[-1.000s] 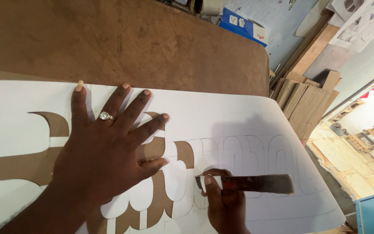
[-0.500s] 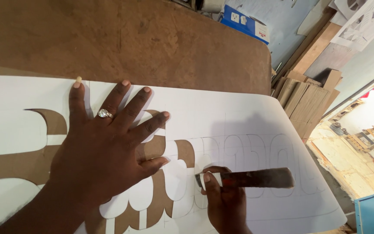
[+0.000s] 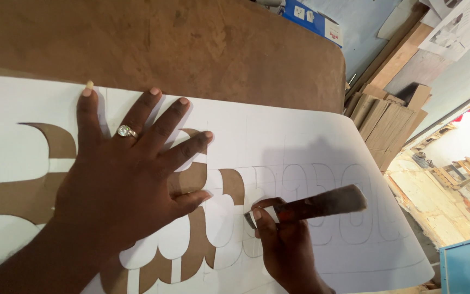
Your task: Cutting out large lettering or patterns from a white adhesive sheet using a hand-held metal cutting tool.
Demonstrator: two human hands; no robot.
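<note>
A large white paper sheet (image 3: 278, 141) with pencilled curved outlines lies on a brown board table (image 3: 191, 49); brown shows through the shapes cut out of it. My left hand (image 3: 131, 169), a ring on one finger, presses flat on the sheet with fingers spread over the cut-out pattern. My right hand (image 3: 286, 245) grips a rusty flat metal blade (image 3: 316, 204), its tip touching the paper at a drawn curve just right of the cut-outs.
Stacked wooden planks and boards (image 3: 387, 120) lean beyond the table's right end. A blue and white box (image 3: 311, 19) lies at the far edge. A blue panel (image 3: 469, 267) stands at the lower right, with a sunlit floor beyond.
My left hand has stayed pressed on the sheet. My right hand and the blade have shifted only slightly along the drawn curve.
</note>
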